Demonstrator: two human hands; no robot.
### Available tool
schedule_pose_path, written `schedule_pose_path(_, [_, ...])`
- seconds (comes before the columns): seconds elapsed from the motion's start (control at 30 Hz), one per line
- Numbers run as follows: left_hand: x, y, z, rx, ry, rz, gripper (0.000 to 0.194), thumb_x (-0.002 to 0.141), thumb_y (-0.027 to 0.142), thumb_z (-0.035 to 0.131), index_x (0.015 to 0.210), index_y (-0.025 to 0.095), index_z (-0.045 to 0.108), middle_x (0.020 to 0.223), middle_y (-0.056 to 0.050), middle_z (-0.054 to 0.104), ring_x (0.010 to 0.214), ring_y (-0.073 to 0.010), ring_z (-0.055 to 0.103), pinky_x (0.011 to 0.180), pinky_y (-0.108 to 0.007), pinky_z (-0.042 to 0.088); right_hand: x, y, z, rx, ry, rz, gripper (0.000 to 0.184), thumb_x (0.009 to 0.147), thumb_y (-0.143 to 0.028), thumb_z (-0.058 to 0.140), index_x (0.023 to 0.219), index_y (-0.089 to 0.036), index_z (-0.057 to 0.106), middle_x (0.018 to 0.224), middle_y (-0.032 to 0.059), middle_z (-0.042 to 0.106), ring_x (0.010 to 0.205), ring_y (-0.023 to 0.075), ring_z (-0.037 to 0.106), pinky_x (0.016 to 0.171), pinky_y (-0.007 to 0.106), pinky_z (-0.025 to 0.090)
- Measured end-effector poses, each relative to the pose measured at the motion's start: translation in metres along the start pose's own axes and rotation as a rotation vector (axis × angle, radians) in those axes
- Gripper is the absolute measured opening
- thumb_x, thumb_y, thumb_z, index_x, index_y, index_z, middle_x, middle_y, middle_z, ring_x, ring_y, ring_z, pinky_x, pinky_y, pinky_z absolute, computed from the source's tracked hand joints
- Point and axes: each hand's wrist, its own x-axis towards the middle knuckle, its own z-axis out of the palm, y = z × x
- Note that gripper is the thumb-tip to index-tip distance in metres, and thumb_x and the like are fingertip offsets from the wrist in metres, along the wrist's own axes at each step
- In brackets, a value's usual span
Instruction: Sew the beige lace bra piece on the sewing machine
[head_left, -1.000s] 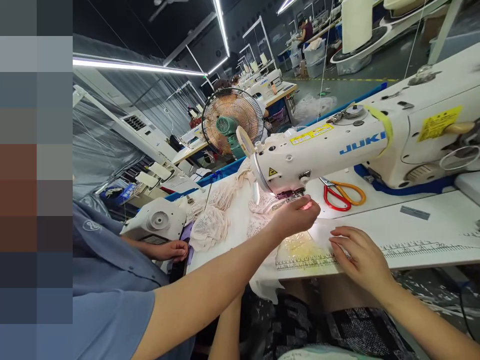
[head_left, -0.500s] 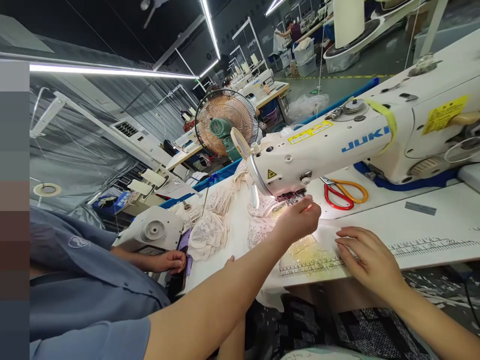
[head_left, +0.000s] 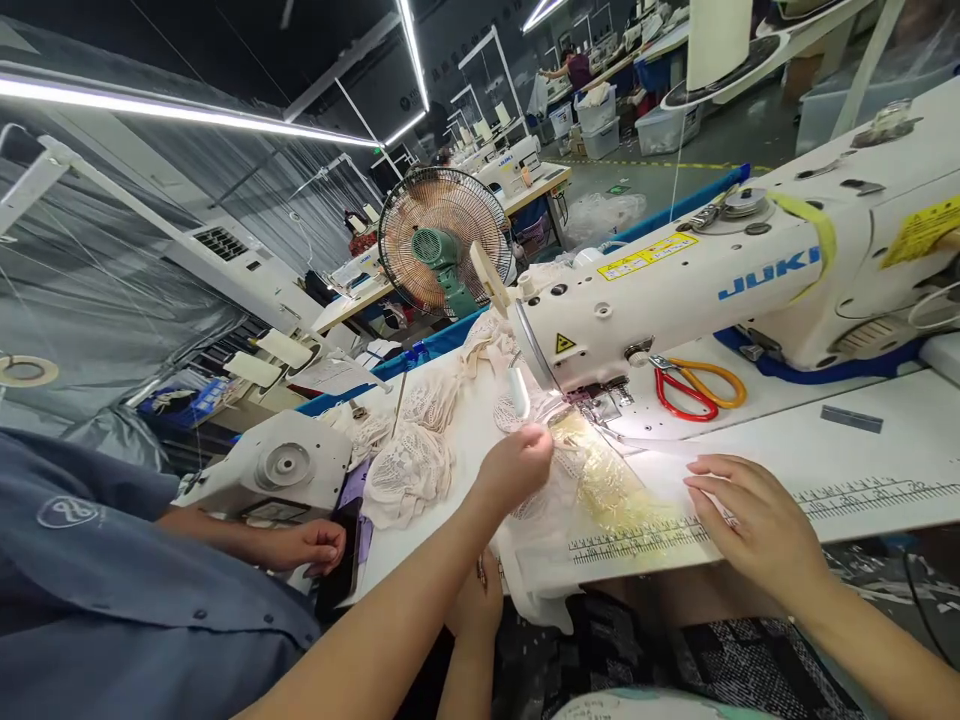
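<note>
My right hand [head_left: 757,520] is open over the white sewing table, its fingers stretched toward a thin pale strip [head_left: 656,443] that runs to the presser foot. At the table's front edge, my left hand [head_left: 480,598] is curled round a small dark thing I cannot make out; a co-worker's forearm partly covers this hand. That co-worker's hand [head_left: 525,455], fingers pinched, is by the lace piece [head_left: 566,450] left of the needle area of the JUKI sewing machine [head_left: 660,300]. Yellowish clear film [head_left: 619,495] covers part of the tabletop, beside a printed ruler [head_left: 637,545].
Red-and-orange-handled scissors [head_left: 697,388] lie behind the strip, with a grey bar [head_left: 851,418] to their right. Cream lace bra cups [head_left: 409,475] are piled at left. The co-worker's other hand [head_left: 319,547] rests near the table's left end. A fan [head_left: 442,245] stands behind.
The co-worker's hand has moved left and down from the presser foot, uncovering it. More of my left hand now shows below that arm. My right hand stays nearly where it was.
</note>
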Motion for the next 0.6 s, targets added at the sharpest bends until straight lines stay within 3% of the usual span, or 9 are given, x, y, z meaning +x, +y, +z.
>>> schedule_pose_path(0.13, [-0.009,-0.005,0.003,0.028,0.032,-0.021,0.017,0.073,0.021,0.051,0.085,0.023,0.063,0.071,-0.007,0.058,0.081,-0.0269,0.058,0.059,-0.040,0.049,-0.001,0.000,0.002,-0.041,-0.008,-0.014,0.010,0.086,-0.019,0.049,0.085,-0.015,0.058,0.091,0.0099,0.060,0.089,0.0228,0.056,0.076,0.037,0.047])
schedule_pose_path(0.27, [-0.025,-0.014,0.008,0.287,0.062,-0.054,0.018,0.071,0.020,0.054,0.085,0.023,0.065,0.076,-0.008,0.062,0.087,-0.0295,0.059,0.060,-0.042,0.049,-0.001,-0.001,0.002,-0.076,-0.026,-0.019,0.010,0.085,-0.019,0.050,0.083,-0.015,0.059,0.091,0.0100,0.060,0.087,0.0229,0.057,0.077,0.038,0.047])
schedule_pose_path(0.4, [-0.054,-0.030,0.011,0.611,0.017,0.071,0.020,0.069,0.010,0.054,0.077,0.023,0.067,0.080,-0.009,0.066,0.096,-0.0296,0.057,0.061,-0.039,0.049,-0.002,-0.001,0.003,-0.094,-0.023,-0.043,0.009,0.085,-0.018,0.050,0.084,-0.016,0.059,0.089,0.0094,0.061,0.086,0.0228,0.058,0.076,0.038,0.048])
schedule_pose_path(0.6, [-0.092,-0.043,0.019,0.735,0.023,0.137,0.022,0.066,-0.003,0.054,0.068,0.014,0.068,0.082,-0.013,0.067,0.106,-0.0250,0.053,0.064,-0.028,0.047,-0.002,-0.005,0.005,-0.157,-0.008,-0.057,0.008,0.084,-0.019,0.051,0.082,-0.016,0.059,0.087,0.0093,0.062,0.083,0.0233,0.059,0.073,0.038,0.048])
